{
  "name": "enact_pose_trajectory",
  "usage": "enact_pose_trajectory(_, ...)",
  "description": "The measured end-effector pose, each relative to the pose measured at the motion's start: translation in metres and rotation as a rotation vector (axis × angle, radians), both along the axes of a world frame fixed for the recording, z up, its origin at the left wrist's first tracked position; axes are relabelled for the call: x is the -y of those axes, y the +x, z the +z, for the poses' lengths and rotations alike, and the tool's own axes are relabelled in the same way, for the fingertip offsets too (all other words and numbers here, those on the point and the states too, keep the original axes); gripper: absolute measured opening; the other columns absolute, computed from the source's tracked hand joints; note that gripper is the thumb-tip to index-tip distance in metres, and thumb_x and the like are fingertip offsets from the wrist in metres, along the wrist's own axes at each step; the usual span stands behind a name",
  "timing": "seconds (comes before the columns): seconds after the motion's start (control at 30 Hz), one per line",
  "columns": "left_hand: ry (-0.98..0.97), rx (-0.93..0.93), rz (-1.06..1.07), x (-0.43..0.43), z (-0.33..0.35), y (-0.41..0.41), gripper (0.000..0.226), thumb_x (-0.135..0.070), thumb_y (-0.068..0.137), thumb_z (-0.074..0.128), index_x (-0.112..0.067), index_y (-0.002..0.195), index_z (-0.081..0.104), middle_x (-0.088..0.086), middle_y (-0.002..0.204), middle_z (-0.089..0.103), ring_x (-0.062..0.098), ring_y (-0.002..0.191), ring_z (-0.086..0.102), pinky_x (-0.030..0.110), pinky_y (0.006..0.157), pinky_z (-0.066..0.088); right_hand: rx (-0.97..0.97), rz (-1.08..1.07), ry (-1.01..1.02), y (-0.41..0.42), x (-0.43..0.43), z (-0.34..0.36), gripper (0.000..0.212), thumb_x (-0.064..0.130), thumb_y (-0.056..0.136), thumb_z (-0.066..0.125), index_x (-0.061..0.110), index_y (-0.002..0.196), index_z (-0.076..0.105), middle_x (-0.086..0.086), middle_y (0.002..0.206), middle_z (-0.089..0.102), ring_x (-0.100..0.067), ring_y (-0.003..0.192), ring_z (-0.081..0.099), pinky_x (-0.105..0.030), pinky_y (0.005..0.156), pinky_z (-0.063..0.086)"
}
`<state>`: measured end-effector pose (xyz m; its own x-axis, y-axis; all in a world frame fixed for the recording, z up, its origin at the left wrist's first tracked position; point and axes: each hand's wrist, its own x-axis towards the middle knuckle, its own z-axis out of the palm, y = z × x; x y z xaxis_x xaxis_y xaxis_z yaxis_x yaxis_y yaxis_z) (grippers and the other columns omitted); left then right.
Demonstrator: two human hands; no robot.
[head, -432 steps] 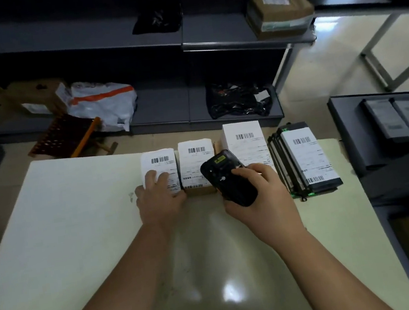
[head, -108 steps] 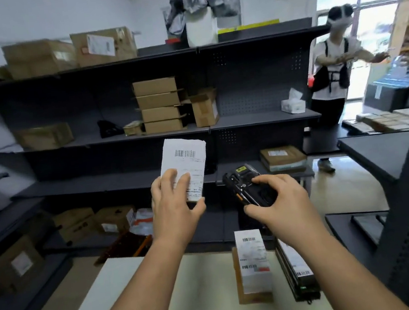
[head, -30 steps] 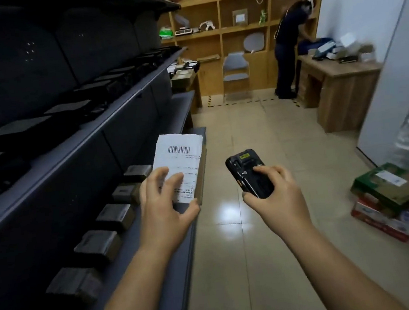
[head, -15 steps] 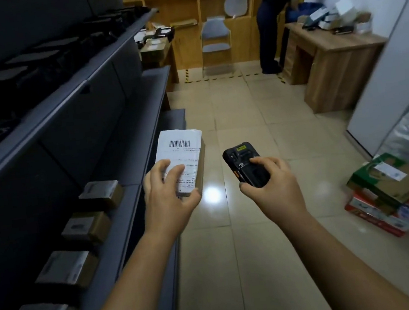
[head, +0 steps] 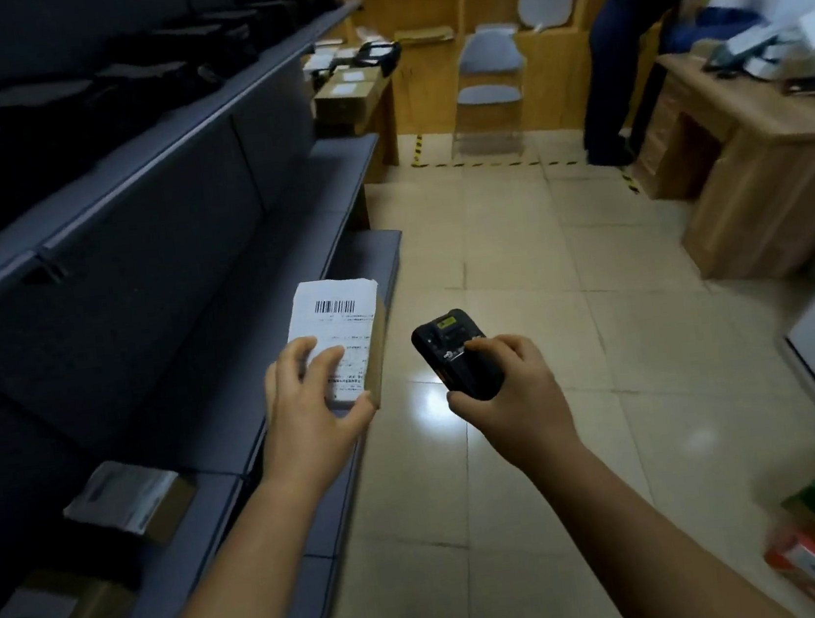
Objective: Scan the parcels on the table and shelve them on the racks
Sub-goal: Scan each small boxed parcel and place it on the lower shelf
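Lower rack shelf (head: 289, 282) at L, shelved boxes (head: 131, 502) on it. Vs 0.5 s ago, person is further down the aisle. L hand (head: 310, 413) still grips parcel (head: 341, 327), fingers on label, held in air by shelf edge, not set down. R hand (head: 503, 394) curled round scanner (head: 451, 349). Prob. picking a slot; shelving next.

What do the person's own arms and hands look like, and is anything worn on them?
The left forearm and right forearm are bare down to the frame edge; no sleeve shows. The left hand and right hand wear no gloves, and no watch, bracelet or ring is visible.
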<state>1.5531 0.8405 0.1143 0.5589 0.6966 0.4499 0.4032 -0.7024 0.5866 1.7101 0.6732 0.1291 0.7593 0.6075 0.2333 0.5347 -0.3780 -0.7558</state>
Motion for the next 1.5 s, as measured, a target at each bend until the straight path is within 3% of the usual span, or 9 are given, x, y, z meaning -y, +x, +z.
enact_pose_trajectory(0.33,-0.173,0.079,0.526,-0.142,-0.087,0.001,0.056,-0.028,0.071,0.082,-0.014,0.122,0.062,-0.002,0.139,0.039,0.022,0.127,0.033,0.036,0.102,0.035,0.014,0.511,-0.126,0.064,-0.231,-0.051,0.059,0.032,0.070,0.080,0.030,0.126,0.059,0.014,0.120,0.047,-0.007,0.100,0.053,-0.007,0.073,0.038)
enact_pose_trajectory(0.5,-0.226,0.035,0.739,-0.182,-0.112,-0.002,0.055,-0.027,0.073,0.084,-0.016,0.122,0.061,-0.001,0.140,0.039,0.025,0.127,0.034,0.034,0.103,0.033,-0.030,0.718,-0.176,0.071,-0.324,-0.078,0.057,0.031,0.067,0.079,0.032,0.121,0.063,0.013,0.122,0.049,-0.010,0.101,0.057,-0.027,0.082,0.050)
enact_pose_trajectory(0.57,-0.259,0.022,0.803,-0.190,-0.117,0.002,0.054,-0.027,0.073,0.083,-0.017,0.122,0.061,0.000,0.140,0.039,0.026,0.127,0.034,0.035,0.104,0.035,-0.035,0.785,-0.195,0.071,-0.348,-0.084,0.056,0.029,0.067,0.079,0.032,0.121,0.064,0.012,0.122,0.049,-0.007,0.101,0.055,-0.023,0.085,0.045)
enact_pose_trajectory(0.63,-0.295,0.022,0.860,-0.195,-0.120,0.008,0.053,-0.026,0.075,0.081,-0.017,0.123,0.061,0.001,0.140,0.039,0.027,0.127,0.034,0.038,0.104,0.036,-0.024,0.852,-0.213,0.074,-0.371,-0.090,0.055,0.027,0.067,0.079,0.030,0.120,0.064,0.011,0.122,0.049,-0.004,0.102,0.053,-0.019,0.087,0.041)
enact_pose_trajectory(0.83,-0.323,0.011,1.065,-0.214,-0.150,0.031,0.050,-0.028,0.075,0.078,-0.018,0.122,0.062,0.004,0.139,0.042,0.030,0.124,0.037,0.042,0.104,0.038,0.004,1.060,-0.243,0.090,-0.434,-0.128,0.056,0.028,0.066,0.080,0.028,0.121,0.065,0.009,0.125,0.052,-0.007,0.105,0.053,-0.026,0.089,0.045)
enact_pose_trajectory(1.07,-0.366,-0.040,1.318,-0.230,-0.190,0.069,0.048,-0.025,0.077,0.077,-0.018,0.122,0.061,0.002,0.139,0.040,0.026,0.126,0.033,0.028,0.098,0.032,-0.035,1.240,-0.267,0.109,-0.487,-0.172,0.056,0.028,0.065,0.081,0.031,0.118,0.066,0.014,0.123,0.051,-0.006,0.103,0.056,-0.028,0.085,0.048)
enact_pose_trajectory(1.3,-0.408,-0.074,1.459,-0.250,-0.224,0.063,0.048,-0.030,0.079,0.077,-0.020,0.123,0.060,0.001,0.139,0.038,0.026,0.127,0.032,0.029,0.099,0.032,-0.089,1.309,-0.302,0.108,-0.510,-0.204,0.055,0.026,0.065,0.082,0.032,0.117,0.065,0.016,0.121,0.050,0.000,0.100,0.051,-0.024,0.088,0.045)
enact_pose_trajectory(1.5,-0.345,-0.131,1.449,-0.258,-0.241,0.044,0.051,-0.033,0.074,0.080,-0.020,0.120,0.062,0.003,0.136,0.045,0.029,0.122,0.037,0.043,0.099,0.041,-0.115,1.322,-0.276,0.089,-0.516,-0.220,0.054,0.024,0.064,0.083,0.032,0.115,0.066,0.015,0.119,0.051,0.000,0.099,0.052,-0.023,0.084,0.042)
